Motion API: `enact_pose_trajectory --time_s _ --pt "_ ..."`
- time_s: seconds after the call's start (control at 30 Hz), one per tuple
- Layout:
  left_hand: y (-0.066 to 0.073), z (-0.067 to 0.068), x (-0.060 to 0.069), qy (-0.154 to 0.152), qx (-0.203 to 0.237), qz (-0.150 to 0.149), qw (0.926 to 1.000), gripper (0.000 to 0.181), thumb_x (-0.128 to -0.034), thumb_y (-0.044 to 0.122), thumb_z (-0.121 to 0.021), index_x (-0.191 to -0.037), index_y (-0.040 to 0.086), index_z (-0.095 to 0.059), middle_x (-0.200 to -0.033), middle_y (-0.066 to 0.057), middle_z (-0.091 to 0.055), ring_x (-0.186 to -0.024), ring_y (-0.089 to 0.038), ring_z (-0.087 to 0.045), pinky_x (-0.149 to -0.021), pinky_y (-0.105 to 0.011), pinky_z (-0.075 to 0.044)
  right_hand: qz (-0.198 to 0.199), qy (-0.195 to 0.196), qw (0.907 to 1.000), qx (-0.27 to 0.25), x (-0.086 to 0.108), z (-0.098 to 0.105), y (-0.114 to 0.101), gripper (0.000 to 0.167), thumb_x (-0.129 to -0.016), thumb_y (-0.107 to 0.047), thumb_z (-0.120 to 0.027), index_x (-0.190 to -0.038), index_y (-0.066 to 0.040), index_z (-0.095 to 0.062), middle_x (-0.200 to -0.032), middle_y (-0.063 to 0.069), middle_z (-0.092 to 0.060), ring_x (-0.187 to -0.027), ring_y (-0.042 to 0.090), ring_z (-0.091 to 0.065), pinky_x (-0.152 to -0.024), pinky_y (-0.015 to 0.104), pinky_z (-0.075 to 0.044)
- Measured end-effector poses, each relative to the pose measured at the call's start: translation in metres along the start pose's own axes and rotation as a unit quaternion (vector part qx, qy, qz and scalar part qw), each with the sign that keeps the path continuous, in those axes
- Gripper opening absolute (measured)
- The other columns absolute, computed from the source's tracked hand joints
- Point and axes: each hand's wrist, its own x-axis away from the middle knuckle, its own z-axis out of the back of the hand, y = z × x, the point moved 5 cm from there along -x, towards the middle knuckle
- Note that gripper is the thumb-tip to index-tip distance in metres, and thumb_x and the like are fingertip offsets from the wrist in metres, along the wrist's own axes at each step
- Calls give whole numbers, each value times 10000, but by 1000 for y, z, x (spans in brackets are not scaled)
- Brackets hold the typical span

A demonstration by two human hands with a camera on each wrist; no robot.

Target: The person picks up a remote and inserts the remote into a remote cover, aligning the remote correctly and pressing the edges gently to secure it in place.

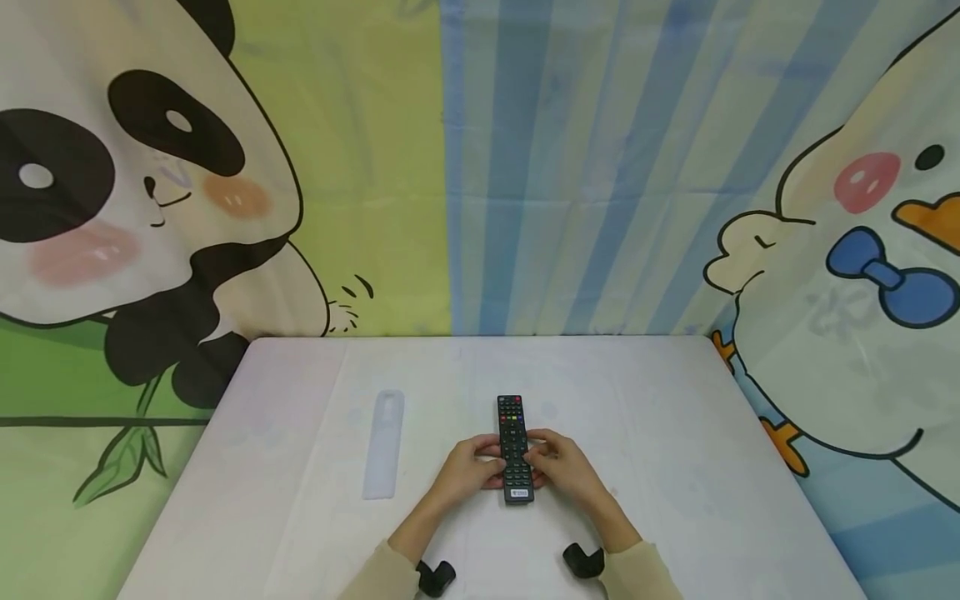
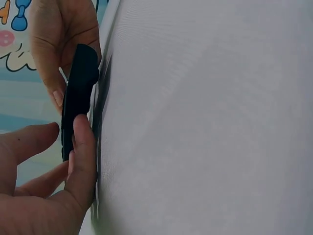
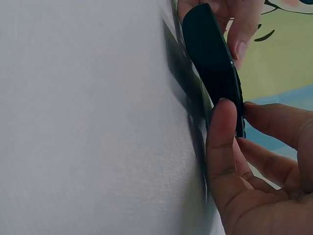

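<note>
A black remote control [image 1: 514,450] with its buttons facing up is held between both hands at the middle of the table. My left hand [image 1: 468,472] grips its left edge, thumb near the button side and fingers beneath. On the opposite edge, my right hand [image 1: 567,472] pinches it with the thumb on top. Both wrist views show the remote control [image 2: 78,93] from the side, slightly raised above the white surface with a shadow under it. To the left lies a translucent, pale narrow sleeve [image 1: 384,450], flat and apart from the hands.
The white table [image 1: 660,433] reaches back to a cloth backdrop [image 1: 600,167] with a cartoon panda and a white bird. Black wrist devices [image 1: 583,561] sit at both sleeve cuffs.
</note>
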Motion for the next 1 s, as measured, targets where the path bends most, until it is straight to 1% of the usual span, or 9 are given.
enact_pose_trajectory --time_s 0.13,0.27,0.4,0.53,0.7,0.83,1.0 --pt "3 3 3 172 62 -183 9997 501 -898 9 -694 -1374 -30 -544 -1149 -146 -627 -887 -209 -703 -710 -318 -588 83 -15 9993 -371 4 -2 -6 490 -948 0 -644 -1401 81 -475 -1004 199 -633 -703 276 -668 -637 449 -587" --pt "7 7 11 285 273 -338 9986 513 -899 25 -703 -1389 14 -550 -1201 -171 -600 -939 -232 -700 -729 -334 -587 166 -3 9981 -595 9 -4 -12 497 -948 -4 -651 -1409 59 -477 -1026 213 -628 -731 271 -670 -650 416 -588" --pt "11 11 21 205 586 -343 9975 522 -919 66 -710 -1410 40 -537 -1220 -175 -618 -1003 -257 -693 -769 -350 -582 248 34 9972 -704 13 -6 -20 480 -952 -25 -655 -1402 34 -498 -1024 199 -631 -752 238 -657 -663 391 -585" --pt "16 15 31 100 948 -323 9949 548 -920 102 -729 -1424 49 -522 -1201 -171 -646 -1040 -268 -687 -805 -366 -575 281 -36 9964 -802 18 -9 -27 480 -962 -75 -664 -1406 10 -503 -1051 200 -626 -789 237 -671 -726 433 -583" --pt "23 20 43 -52 1321 -467 9901 577 -927 118 -731 -1445 38 -491 -1244 -197 -628 -1086 -288 -670 -853 -387 -560 272 -175 9942 -1023 22 -14 -37 473 -969 -118 -669 -1404 -18 -509 -1075 207 -612 -823 259 -679 -790 485 -564" --pt "26 24 51 -38 1412 -532 9885 575 -932 126 -724 -1451 45 -489 -1265 -203 -613 -1080 -294 -671 -857 -394 -559 299 -296 9930 -1102 25 -18 -45 461 -973 -141 -668 -1392 -14 -523 -1100 202 -600 -837 269 -673 -804 481 -561" --pt "29 26 58 -101 1363 -631 9886 581 -929 120 -721 -1458 59 -486 -1274 -208 -598 -1077 -296 -671 -855 -408 -558 370 -446 9936 -969 26 -21 -52 419 -987 -179 -655 -1346 14 -559 -1145 186 -599 -873 261 -670 -798 443 -569"
